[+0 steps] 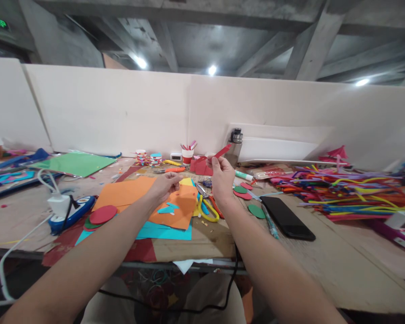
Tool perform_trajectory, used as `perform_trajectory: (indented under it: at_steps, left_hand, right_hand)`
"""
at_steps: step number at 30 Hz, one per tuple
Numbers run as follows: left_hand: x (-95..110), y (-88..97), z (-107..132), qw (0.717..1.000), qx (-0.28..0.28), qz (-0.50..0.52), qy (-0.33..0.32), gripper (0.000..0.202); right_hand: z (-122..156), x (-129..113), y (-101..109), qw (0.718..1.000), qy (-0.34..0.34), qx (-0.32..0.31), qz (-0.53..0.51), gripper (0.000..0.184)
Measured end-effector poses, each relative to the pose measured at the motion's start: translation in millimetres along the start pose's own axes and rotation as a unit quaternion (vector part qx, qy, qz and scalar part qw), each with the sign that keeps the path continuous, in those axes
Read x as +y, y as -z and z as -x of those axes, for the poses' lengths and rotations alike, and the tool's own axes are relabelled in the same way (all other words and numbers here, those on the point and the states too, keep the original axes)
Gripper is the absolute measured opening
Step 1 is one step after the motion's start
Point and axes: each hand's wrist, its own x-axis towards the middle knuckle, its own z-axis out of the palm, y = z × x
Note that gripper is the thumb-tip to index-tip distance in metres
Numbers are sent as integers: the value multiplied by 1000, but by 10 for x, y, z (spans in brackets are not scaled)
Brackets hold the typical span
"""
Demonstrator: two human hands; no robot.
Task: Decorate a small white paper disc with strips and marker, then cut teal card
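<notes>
My right hand (222, 176) is raised over the middle of the table, thumb and fingers pinched on a red paper strip (223, 151) that points up and to the right. To its left, my left hand (167, 186) hovers above the orange paper (124, 191) with fingertips pressed together. Whatever those fingertips may hold is too small to make out. Small blue paper scraps (167, 209) lie on the orange sheet. Beneath and beside my right hand are yellow-handled scissors (209, 215). Blue paper (165, 231) shows under the orange.
A black phone (286, 217) lies at right, near green paper circles (256, 211). Beyond it spreads a pile of pipe cleaners (344, 191). A bottle (235, 148) stands at the back beside a pen cup (188, 155). A power strip (70, 216) and red paper circle (103, 214) sit left.
</notes>
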Motion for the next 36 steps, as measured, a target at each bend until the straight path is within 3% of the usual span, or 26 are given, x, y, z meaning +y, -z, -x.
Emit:
perform_trajectory:
  at_steps: [12, 18, 23, 31, 36]
  left_hand:
    - [-8, 8, -21, 1000, -8, 7, 12, 22]
    - [9, 9, -9, 1000, -8, 15, -4, 30]
    - [-19, 14, -12, 997, 10, 71, -23, 28]
    - [59, -36, 18, 994, 81, 56, -37, 42]
    - [63, -15, -1, 992, 87, 74, -47, 39]
  right_hand:
    - [69, -51, -39, 1000, -16, -25, -3, 25]
    - [78, -51, -48, 999, -18, -29, -2, 26]
    - [89, -49, -55, 999, -17, -33, 7, 26]
    - [102, -44, -65, 999, -21, -34, 20, 26]
    - [102, -21, -57, 999, -15, -38, 28, 26]
